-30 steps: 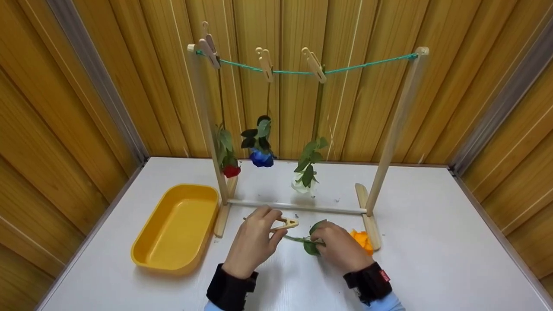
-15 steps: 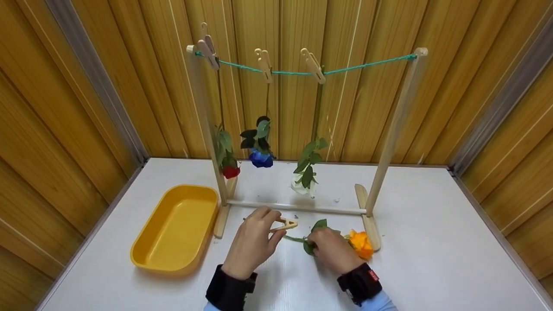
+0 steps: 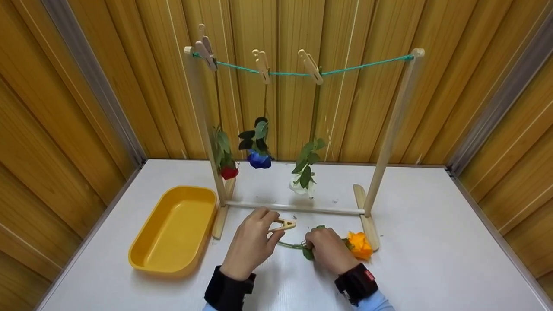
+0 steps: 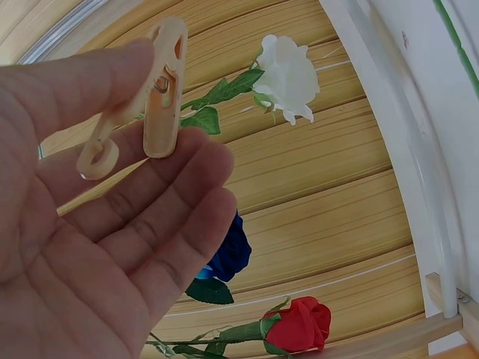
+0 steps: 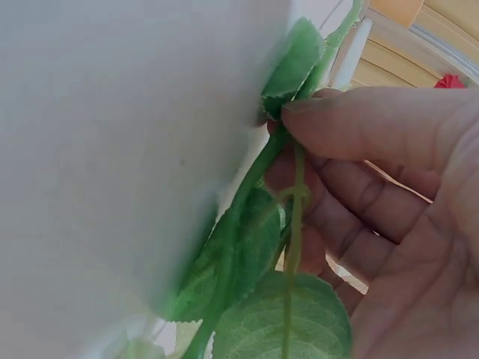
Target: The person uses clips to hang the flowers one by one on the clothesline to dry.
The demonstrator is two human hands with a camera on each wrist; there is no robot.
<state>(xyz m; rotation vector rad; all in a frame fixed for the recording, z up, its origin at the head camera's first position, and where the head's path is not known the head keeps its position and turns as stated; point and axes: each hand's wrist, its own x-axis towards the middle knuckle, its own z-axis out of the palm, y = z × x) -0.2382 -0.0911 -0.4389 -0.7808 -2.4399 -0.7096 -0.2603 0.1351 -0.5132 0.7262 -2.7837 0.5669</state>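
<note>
Between thumb and fingers, my left hand (image 3: 252,242) pinches a beige clothespin (image 3: 283,224); the left wrist view shows the clothespin (image 4: 161,93) from close by. My right hand (image 3: 330,248) grips the green stem (image 5: 258,161) of an orange rose (image 3: 359,245) lying on the table, with leaves (image 5: 281,318) around the fingers. The bloom lies to the right of that hand, and the stem reaches left to below the clothespin. Past the hands, a red rose (image 3: 229,172), a blue rose (image 3: 259,160) and a white rose (image 3: 301,185) hang head down from a teal cord (image 3: 363,65).
Clothespins, one of them a beige clothespin (image 3: 311,67), hold the hanging stems on the cord. The cord runs between the posts of a wooden rack (image 3: 393,134). A yellow tub (image 3: 173,233) stands left of it on the white table (image 3: 432,242). Wood-patterned walls enclose the table.
My right hand has slid left along the stem, away from the bloom, which now shows fully. My left hand holds the clothespin in nearly the same place.
</note>
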